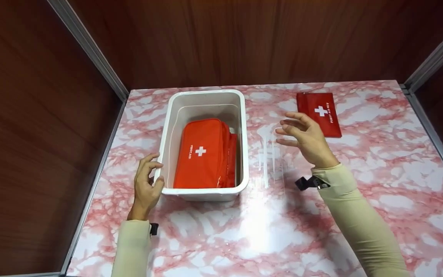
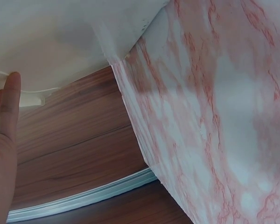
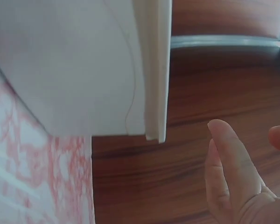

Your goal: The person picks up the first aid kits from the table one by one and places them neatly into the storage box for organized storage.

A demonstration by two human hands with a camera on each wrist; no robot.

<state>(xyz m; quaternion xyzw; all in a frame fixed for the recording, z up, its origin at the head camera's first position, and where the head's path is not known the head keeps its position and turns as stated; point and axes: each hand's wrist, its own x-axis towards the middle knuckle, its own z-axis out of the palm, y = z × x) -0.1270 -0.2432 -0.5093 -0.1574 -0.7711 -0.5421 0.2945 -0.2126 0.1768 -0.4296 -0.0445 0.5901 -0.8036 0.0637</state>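
Observation:
A white plastic bin [image 1: 245, 154] stands on the marbled table, its outer wall [image 3: 84, 70] filling much of the right wrist view. Inside lies a red first aid bag [image 1: 202, 154] with a white cross, and another red item [image 1: 232, 161] shows beside it. My left hand [image 1: 146, 184] grips the bin's near left rim, fingers and thumb bent at the edge. In the air right of the bin, my right hand [image 1: 308, 138] holds nothing, its fingers apart and loosely bent. Just behind it lies a flat red first aid kit pouch [image 1: 327, 111], partly covered by the hand.
Dark wood-grain panels [image 1: 244, 42] wall in the back and sides, with metal strips [image 1: 90, 42] at the corners. The pink and white marbled tabletop [image 1: 206, 246] carries a bright glare and pale streaks right of the bin.

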